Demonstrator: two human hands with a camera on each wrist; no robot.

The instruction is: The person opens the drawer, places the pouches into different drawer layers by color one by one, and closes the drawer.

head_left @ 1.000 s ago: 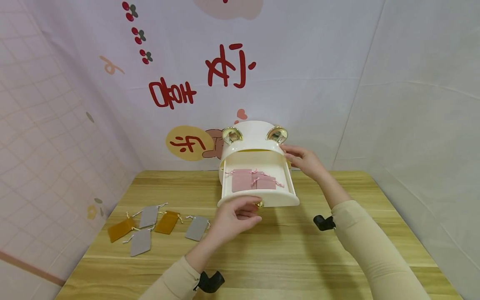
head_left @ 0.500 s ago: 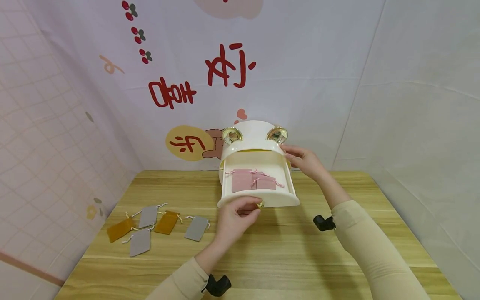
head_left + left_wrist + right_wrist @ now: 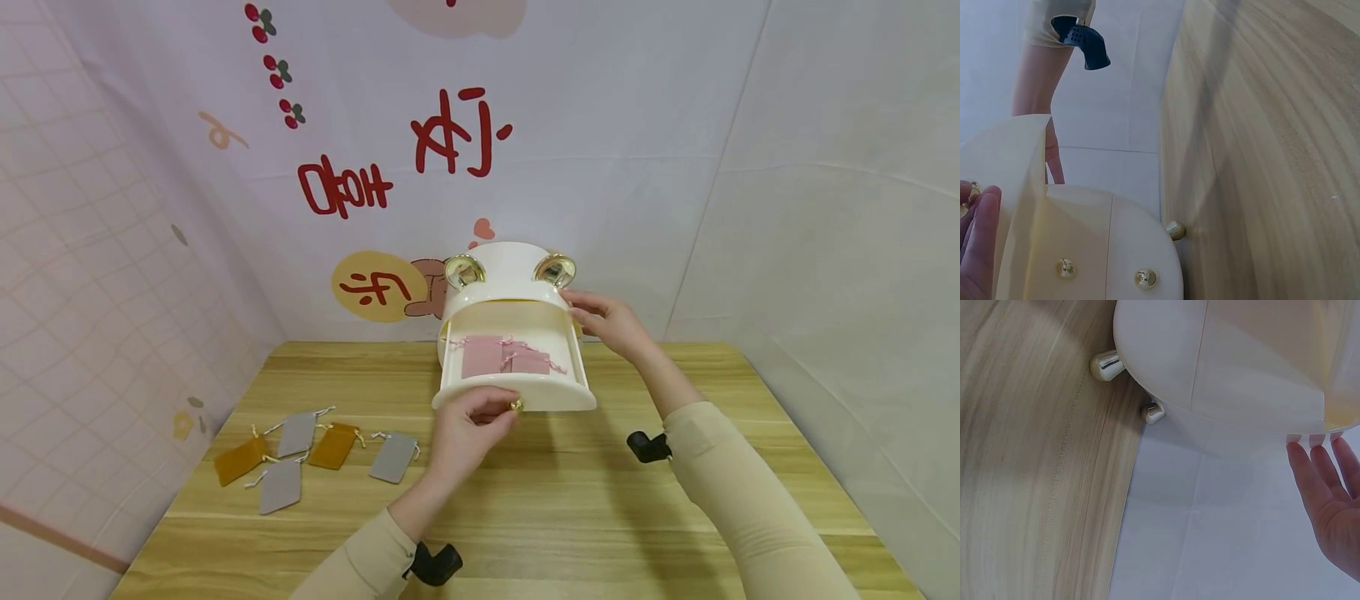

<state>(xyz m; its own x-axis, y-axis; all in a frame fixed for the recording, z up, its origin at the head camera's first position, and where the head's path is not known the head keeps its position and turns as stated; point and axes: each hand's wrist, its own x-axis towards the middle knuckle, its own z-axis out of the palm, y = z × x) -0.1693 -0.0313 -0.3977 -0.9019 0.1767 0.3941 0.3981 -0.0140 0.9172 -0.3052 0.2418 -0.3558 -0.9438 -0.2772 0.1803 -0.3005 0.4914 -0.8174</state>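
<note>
A white cabinet (image 3: 506, 262) with two gold-rimmed eye-like rounds stands at the back of the table. Its top drawer (image 3: 514, 396) is pulled out, and several pink drawstring pouches (image 3: 482, 357) lie inside. With thumb and fingers my left hand (image 3: 465, 429) pinches the gold knob (image 3: 517, 405) on the drawer front; the left wrist view also shows this knob (image 3: 974, 190). My right hand (image 3: 611, 323) rests its fingertips against the cabinet's right side. In the right wrist view its fingers (image 3: 1307, 472) are nearly straight along the curved wall.
Several grey pouches (image 3: 281, 486) and orange pouches (image 3: 334, 446) lie on the wooden table (image 3: 570, 533) at the left. Two lower gold knobs (image 3: 1145, 279) show on the cabinet's front, and short gold feet (image 3: 1107, 365) hold it up. A printed cloth wall (image 3: 600, 192) rises close behind.
My left thumb has come up onto the knob, and the hand has turned slightly. The drawer front and the pink pouches have shifted slightly up and left in view. My right hand has stayed put.
</note>
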